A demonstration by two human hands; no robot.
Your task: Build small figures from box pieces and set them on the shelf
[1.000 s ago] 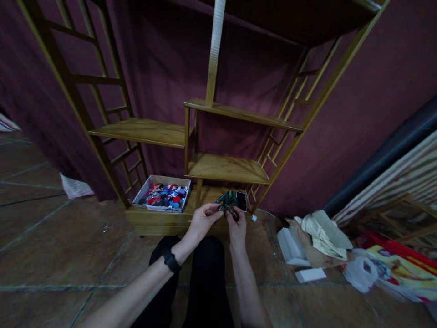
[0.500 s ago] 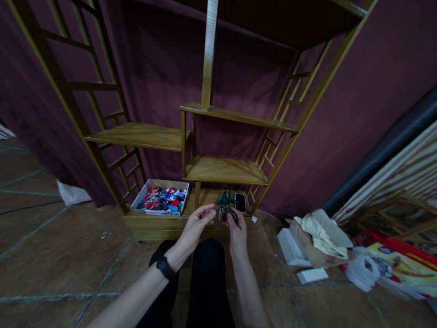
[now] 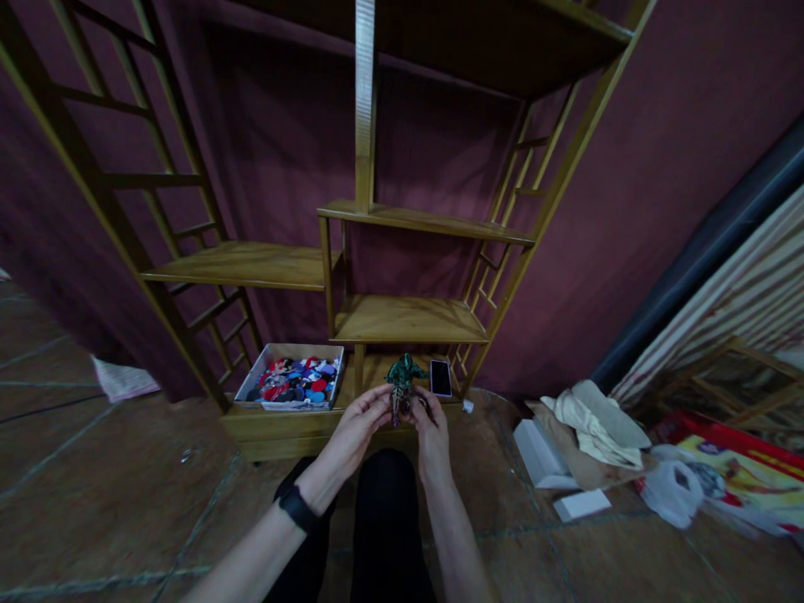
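Between my two hands is a small dark thing (image 3: 400, 383), glossy green at the top and brownish-purple below, whose kind I cannot make out. My left hand (image 3: 363, 419) has its fingertips closed on the left side of its lower part. My right hand (image 3: 430, 427) pinches the same part from the right, fingers curled. A phone (image 3: 440, 378) with a dark screen lies just beyond my right hand on the shelf's low base. Left of my hands, an open box (image 3: 239, 395) holds many red, blue, purple and white flat pieces.
A wooden shelf unit (image 3: 411, 320) with stepped boards stands ahead against a dark red curtain. On the floor at right are white boxes (image 3: 543, 456), a cream cloth (image 3: 594, 423), a plastic bag (image 3: 672, 494) and a red-and-yellow package (image 3: 747, 477).
My left hand has come in against the small green and brown thing, which only my right hand clearly held before. The view has shifted slightly.
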